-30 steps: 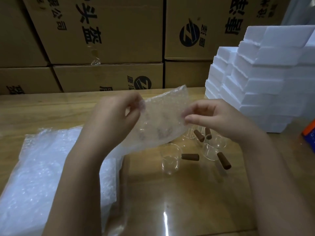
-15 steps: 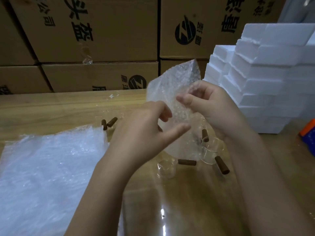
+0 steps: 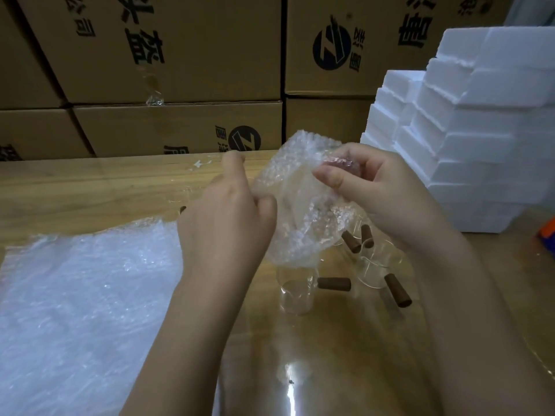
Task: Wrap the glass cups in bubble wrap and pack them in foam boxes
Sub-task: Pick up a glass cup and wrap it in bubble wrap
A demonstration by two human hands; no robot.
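Note:
I hold a small bubble wrap bag [image 3: 303,202] up over the wooden table [image 3: 90,187]. My left hand [image 3: 228,214] grips its left edge and my right hand [image 3: 375,190] pinches its upper right part, fingers partly inside the plastic. Beneath the bag stand several clear glass cups with brown wooden handles: one cup [image 3: 295,295] nearest me, another cup [image 3: 375,265] to its right, more behind, partly hidden by the bag. A stack of white foam boxes [image 3: 468,139] rises at the right.
A pile of bubble wrap sheets [image 3: 84,310] covers the table's left side. Brown cardboard cartons [image 3: 180,55] form a wall behind the table. An orange and blue object [image 3: 548,235] peeks in at the right edge.
The bag, held flat and wide a second ago, then upright, is now bunched lower between my hands. My left hand has closed on its left edge.

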